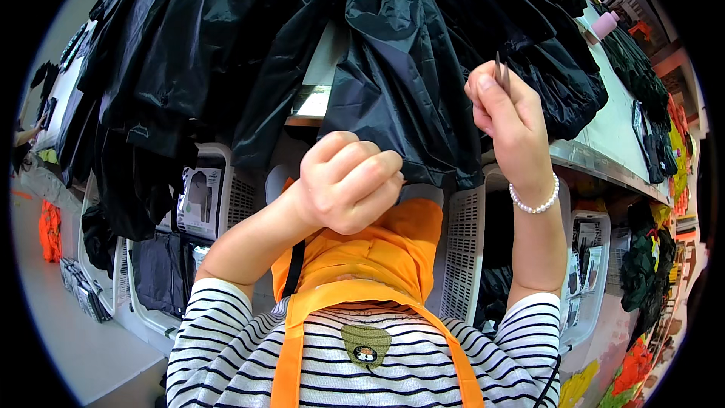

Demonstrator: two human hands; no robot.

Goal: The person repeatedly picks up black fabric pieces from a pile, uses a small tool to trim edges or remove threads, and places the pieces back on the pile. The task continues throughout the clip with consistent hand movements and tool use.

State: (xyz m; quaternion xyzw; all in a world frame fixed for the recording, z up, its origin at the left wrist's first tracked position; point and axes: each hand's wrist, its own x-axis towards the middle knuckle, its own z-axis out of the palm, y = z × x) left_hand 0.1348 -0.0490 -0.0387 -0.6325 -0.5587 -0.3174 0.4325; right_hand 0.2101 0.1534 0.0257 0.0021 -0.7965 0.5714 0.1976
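My left hand is closed in a loose fist in front of my orange apron. Its fingertips are turned away, so anything in them is hidden. Just beyond it hangs the lower edge of a shiny black garment, draped over the table's front edge. Raised to the right, my right hand is closed around small thread snips. Their two dark pointed blades stick up past the thumb, slightly apart. Behind the snips lies more bunched black fabric.
Black garments are heaped across the table. White plastic baskets stand below on both sides, some with packaged items. At the right, a pink bottle stands on the tabletop. Orange and yellow fabric lies at the far right.
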